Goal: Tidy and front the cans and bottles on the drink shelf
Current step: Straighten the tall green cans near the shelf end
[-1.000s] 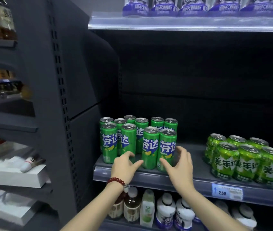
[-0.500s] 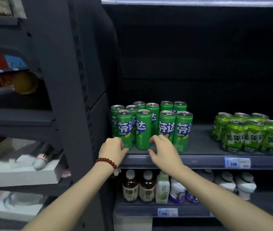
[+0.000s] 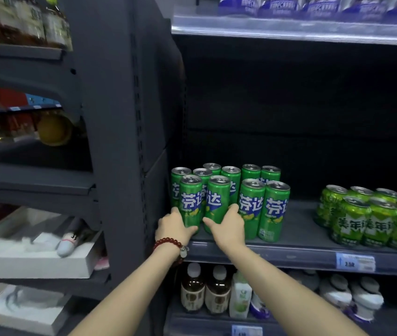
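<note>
Several tall green slim cans stand in rows at the left end of the grey drink shelf (image 3: 296, 257). My left hand (image 3: 174, 227) wraps the base of the front-left can (image 3: 190, 197). Beside it, my right hand (image 3: 227, 226) grips the base of the second front can (image 3: 217, 200). Two more front cans (image 3: 264, 209) stand just to the right, with a small gap between them and the gripped pair. A cluster of short round green cans (image 3: 371, 219) sits farther right on the same shelf.
A dark shelf upright (image 3: 124, 141) and side panel stand close to the left of the cans. Bottles (image 3: 204, 291) fill the shelf below, purple-labelled packs (image 3: 313, 6) the shelf above. A price tag (image 3: 354, 261) hangs on the shelf edge. White trays (image 3: 35, 260) sit in the left bay.
Both hands moved from in front of the cans onto the two left front cans and closed around their bases. That pair now stands slightly apart from the right pair.
</note>
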`<state>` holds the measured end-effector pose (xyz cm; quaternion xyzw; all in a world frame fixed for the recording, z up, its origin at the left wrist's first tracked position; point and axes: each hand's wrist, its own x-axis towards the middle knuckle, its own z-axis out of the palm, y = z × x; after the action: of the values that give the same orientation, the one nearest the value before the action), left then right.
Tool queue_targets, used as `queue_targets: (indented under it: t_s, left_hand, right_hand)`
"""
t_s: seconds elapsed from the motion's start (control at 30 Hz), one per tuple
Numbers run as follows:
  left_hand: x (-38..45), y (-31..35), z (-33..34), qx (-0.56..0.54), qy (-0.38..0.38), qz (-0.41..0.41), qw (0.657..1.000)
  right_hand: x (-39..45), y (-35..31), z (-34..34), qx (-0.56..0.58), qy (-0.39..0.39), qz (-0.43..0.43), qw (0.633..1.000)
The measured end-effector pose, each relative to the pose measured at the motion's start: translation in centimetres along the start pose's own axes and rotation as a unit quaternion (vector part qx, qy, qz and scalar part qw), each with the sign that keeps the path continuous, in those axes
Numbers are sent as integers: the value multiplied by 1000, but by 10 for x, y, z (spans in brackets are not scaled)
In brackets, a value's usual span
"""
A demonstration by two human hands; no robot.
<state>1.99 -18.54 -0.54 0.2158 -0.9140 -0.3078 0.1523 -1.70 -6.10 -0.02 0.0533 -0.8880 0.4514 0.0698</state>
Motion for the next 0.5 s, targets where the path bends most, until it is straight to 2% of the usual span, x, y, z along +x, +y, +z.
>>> queue_targets:
  t_s: [0.27, 0.5]
  left_hand:
    - [1, 2, 7, -25, 27, -21, 999]
    - [-1, -1, 10, -62, 30, 12, 998]
  right_hand:
    - [-3, 9, 14, 9, 44, -11, 999]
    - [-9, 15, 6, 11, 11, -22, 1000]
